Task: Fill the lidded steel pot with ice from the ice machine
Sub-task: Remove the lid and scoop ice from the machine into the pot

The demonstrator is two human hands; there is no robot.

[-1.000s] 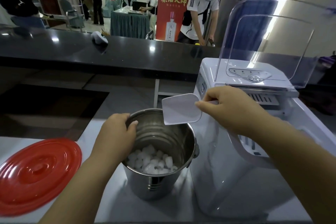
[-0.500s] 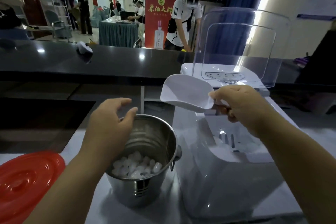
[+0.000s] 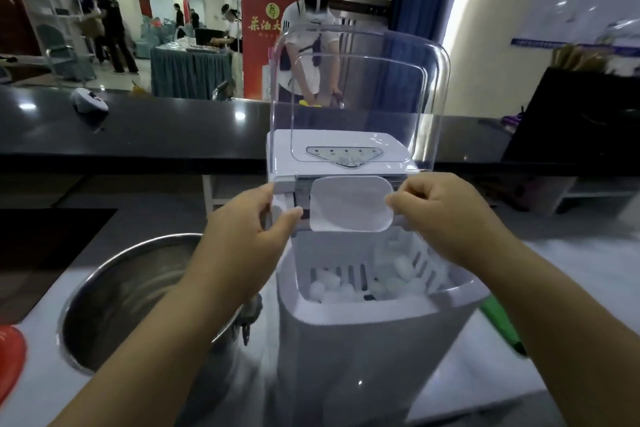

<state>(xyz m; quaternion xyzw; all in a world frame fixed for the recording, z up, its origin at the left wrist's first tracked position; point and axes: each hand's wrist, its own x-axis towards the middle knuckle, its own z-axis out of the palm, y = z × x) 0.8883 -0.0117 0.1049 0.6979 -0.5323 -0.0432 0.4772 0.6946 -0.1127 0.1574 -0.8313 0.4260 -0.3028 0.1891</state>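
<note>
The white ice machine (image 3: 363, 340) stands in front of me with its clear lid (image 3: 360, 90) raised. Ice cubes (image 3: 360, 282) lie in its slotted basket. My right hand (image 3: 446, 218) pinches the handle of a white plastic scoop (image 3: 349, 204), which hangs over the basket in front of the machine's upper housing. My left hand (image 3: 249, 236) is at the left edge of the machine's opening, thumb and forefinger curled round a white part there. The steel pot (image 3: 114, 291) sits to the left of the machine, blurred, its inside hidden by my left arm. Its red lid (image 3: 10, 357) shows at the left edge.
A black raised counter (image 3: 156, 135) runs across behind the machine, with a small white device (image 3: 88, 100) on it. A green object (image 3: 502, 326) lies right of the machine. Several people, a draped table and a red banner (image 3: 263, 38) are in the room beyond.
My view swung right onto the machine. My left hand left the pot's rim and went to the machine's left edge. My right hand carried the scoop from above the pot to over the ice basket.
</note>
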